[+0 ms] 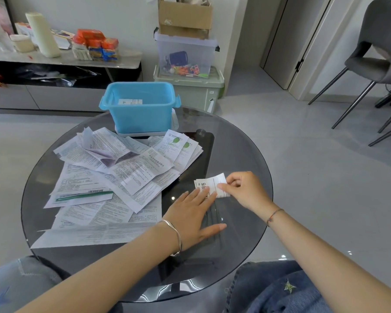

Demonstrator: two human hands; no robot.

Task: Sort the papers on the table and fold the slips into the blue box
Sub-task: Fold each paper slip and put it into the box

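Note:
A small white printed slip (pixel 209 185) lies on the round glass table (pixel 242 154), right of centre. My left hand (pixel 193 216) lies flat with straight fingers, its fingertips pressing the slip's left part down. My right hand (pixel 244 190) pinches the slip's right edge, which is lifted and folded over. A loose pile of printed paper sheets (pixel 113 177) covers the table's left half. The blue box (pixel 140 109) stands at the table's far edge on a white lid, open, with a folded slip (pixel 130 101) inside.
Stacked storage bins (pixel 187 71) with a cardboard box on top stand behind the table. A low cabinet (pixel 63 62) with clutter runs along the left wall. A grey chair (pixel 377 64) stands at the right. My knees in jeans are under the near edge.

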